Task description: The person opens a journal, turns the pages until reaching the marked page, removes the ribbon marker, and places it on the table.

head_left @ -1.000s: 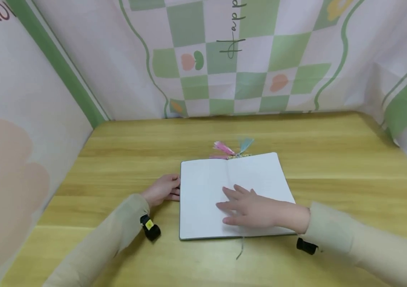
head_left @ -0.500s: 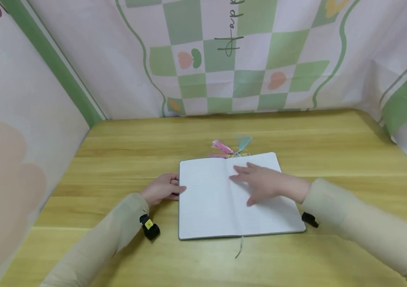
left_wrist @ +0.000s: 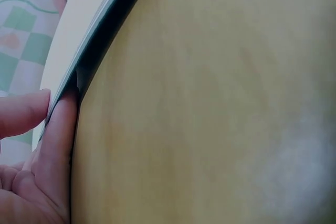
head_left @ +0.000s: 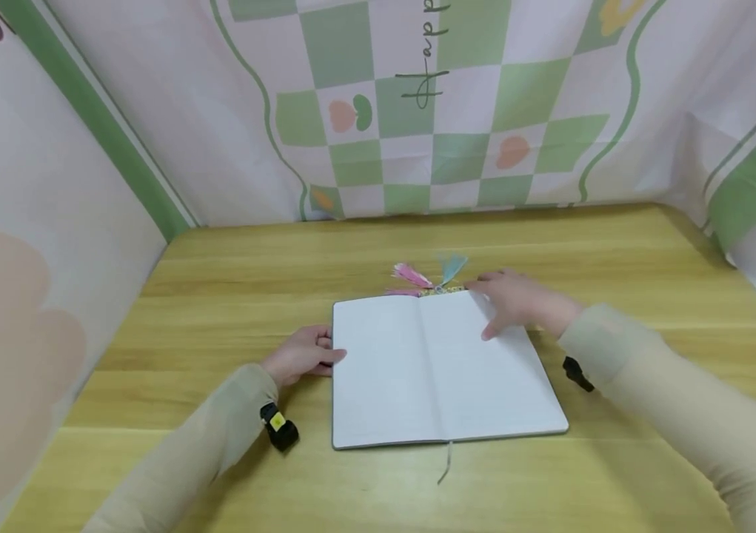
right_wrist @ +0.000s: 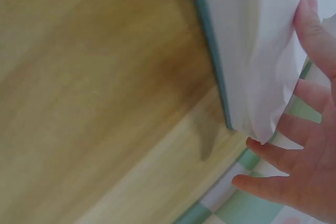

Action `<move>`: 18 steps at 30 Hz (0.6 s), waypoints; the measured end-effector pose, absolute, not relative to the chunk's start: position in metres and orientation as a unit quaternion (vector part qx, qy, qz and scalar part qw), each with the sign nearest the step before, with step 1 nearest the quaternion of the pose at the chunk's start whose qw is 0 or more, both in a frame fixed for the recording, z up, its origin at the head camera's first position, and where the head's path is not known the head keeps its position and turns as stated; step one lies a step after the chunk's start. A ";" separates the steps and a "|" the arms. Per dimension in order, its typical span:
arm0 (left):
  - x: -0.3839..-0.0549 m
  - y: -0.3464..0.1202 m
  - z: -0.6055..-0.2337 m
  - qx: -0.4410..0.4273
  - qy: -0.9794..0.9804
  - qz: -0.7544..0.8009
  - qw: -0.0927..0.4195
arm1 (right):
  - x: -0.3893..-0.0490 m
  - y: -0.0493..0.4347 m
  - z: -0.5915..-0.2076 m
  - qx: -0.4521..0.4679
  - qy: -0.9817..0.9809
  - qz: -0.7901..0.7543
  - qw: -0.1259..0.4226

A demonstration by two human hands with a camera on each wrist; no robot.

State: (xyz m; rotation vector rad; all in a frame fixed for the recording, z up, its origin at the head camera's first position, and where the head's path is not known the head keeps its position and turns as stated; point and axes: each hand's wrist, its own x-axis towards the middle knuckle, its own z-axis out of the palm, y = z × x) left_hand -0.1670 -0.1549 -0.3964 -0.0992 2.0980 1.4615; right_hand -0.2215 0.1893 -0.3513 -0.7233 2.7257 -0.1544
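An open notebook (head_left: 384,377) with blank white pages and a dark blue-green cover lies on the wooden table. At its left edge my left hand (head_left: 303,352) pinches it, thumb over the page; the left wrist view shows a finger (left_wrist: 59,140) tucked beneath the cover. My right hand (head_left: 523,300) reaches over the far right corner, thumb (right_wrist: 308,22) against the page side. Its other fingers stretch out, spread, past the notebook's far edge. Sticking out behind the spine are a pink tassel (head_left: 412,276) and a light blue tassel (head_left: 452,268), beside a gold-coloured strip.
A thin grey ribbon (head_left: 446,468) trails from the notebook's near edge onto the table (head_left: 218,296). Patterned cloth (head_left: 457,155) hangs along the table's back edge and both sides. A black wrist strap (head_left: 279,427) sits on each sleeve.
From mid-notebook, my right hand has moved up and right to the far right corner. My left thumb has come over the page's left edge. The notebook stays in place.
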 end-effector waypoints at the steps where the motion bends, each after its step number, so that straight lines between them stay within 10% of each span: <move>1: -0.167 -0.155 -0.396 -0.037 0.786 0.546 0.286 | -0.222 0.190 -0.350 -0.250 0.953 -0.056 0.159; 18: -0.166 -0.152 -0.395 -0.057 0.792 0.541 0.279 | -0.195 0.188 -0.354 -0.301 0.953 0.036 0.011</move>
